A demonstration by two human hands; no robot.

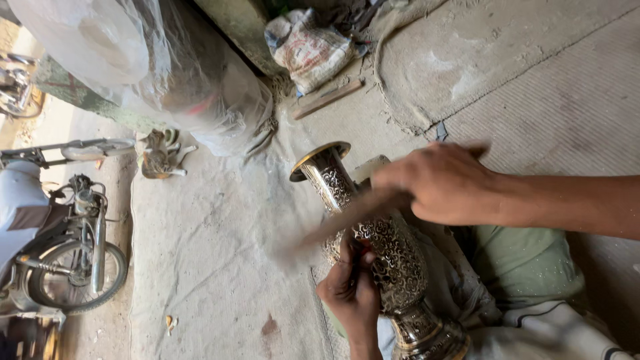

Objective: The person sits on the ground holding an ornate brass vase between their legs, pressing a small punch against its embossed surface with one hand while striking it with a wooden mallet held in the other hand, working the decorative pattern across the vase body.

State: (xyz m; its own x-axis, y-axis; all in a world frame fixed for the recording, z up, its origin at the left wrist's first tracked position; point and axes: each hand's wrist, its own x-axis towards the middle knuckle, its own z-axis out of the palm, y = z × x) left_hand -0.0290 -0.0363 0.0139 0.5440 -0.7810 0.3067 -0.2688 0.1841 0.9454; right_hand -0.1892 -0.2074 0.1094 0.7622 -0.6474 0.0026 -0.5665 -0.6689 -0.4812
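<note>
Left hand (350, 283): gripping engraved silver-and-black metal vase (393, 260), pressing small tool against it.
Right hand (437, 183): closed around blurred wooden stick (340, 220).

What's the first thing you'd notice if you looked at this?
The shiny metal vase with curly engraved patterns, lying tilted in the middle. The left hand presses a small tool against its side, and the right hand above swings a blurred wooden stick. A motorbike stands at the far left.
</note>
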